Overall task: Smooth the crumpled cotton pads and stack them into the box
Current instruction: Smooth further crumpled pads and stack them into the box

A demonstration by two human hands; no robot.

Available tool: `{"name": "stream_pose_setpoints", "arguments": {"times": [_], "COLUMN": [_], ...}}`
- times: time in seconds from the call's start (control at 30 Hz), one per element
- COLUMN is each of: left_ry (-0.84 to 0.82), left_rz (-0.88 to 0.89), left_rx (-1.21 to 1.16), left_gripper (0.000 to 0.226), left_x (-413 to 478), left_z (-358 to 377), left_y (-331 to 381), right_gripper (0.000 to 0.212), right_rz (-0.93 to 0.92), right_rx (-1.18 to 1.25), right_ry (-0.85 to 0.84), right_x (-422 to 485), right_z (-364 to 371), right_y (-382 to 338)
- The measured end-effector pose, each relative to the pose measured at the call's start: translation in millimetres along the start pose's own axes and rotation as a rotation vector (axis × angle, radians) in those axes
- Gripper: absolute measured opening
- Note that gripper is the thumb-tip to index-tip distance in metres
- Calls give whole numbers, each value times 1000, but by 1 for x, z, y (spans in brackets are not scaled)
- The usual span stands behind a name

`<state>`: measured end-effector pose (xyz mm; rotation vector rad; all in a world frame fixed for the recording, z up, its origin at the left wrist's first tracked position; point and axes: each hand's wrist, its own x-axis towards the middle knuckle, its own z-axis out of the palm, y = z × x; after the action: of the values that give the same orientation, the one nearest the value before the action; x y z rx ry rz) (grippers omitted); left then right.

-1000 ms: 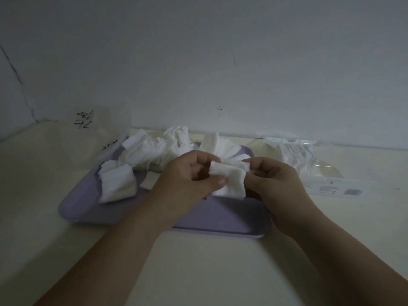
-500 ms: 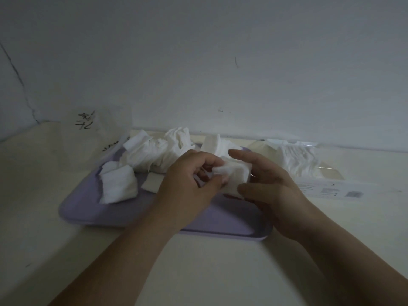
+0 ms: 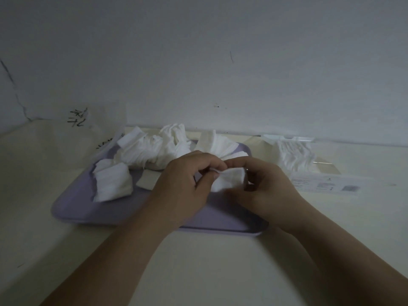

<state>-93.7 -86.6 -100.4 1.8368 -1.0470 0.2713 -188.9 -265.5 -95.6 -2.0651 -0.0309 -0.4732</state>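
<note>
A white crumpled cotton pad is held above the purple tray. My left hand pinches its left edge between thumb and fingers. My right hand curls round its right side, the thumb blurred under the pad. A heap of crumpled pads fills the tray's far part, with one loose pad at the left and a small flat pad beside it. A clear box with white pads inside lies to the right of the tray, by the wall.
The tray sits on a cream tabletop against a grey wall. A clear plastic bag with black writing stands behind the tray's left end. A printed label strip lies along the box's near side.
My right hand has gone from open fingers beside the pad to curling round its right side. The pad stays between both hands over the tray; the view has drifted slightly.
</note>
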Motion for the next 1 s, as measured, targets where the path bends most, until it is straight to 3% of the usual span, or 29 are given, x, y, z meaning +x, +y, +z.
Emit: {"name": "stream_pose_setpoints", "arguments": {"times": [0.1,0.17,0.27,0.3,0.37,0.43,0.5,0.7,0.8,1.0], "left_ry": [7,17,10,-16,-63,-68,-82,-143,-130,-106], "left_rz": [10,-33,-248,-307,-317,-285,-303,-411,-394,-376], "left_rx": [11,0,-87,-106,-158,-168,-118,-226,-274,-250], "left_gripper": [22,26,51,56,44,27,25,69,43,32], "left_x": [2,2,1,0,0,-1,-2,-2,-1,-1], "left_z": [1,2,1,1,1,-1,-2,-1,-1,4], "left_y": [-4,-3,-4,-3,-3,-2,-5,-12,-11,-5], "right_gripper": [27,40,65,65,60,53,49,50,51,70], "right_rz": [16,33,67,75,80,56,10,-145,-182,-159], "right_rx": [49,83,188,229,236,86,-111,-273,-352,-547], "right_ry": [10,23,50,43,47,88,106,70,35,-69], "right_x": [1,2,3,3,3,3,2,2,0,-4], "right_z": [2,2,2,2,3,4,6,12,12,25], "right_y": [1,5,7,7,9,12,14,20,16,12]}}
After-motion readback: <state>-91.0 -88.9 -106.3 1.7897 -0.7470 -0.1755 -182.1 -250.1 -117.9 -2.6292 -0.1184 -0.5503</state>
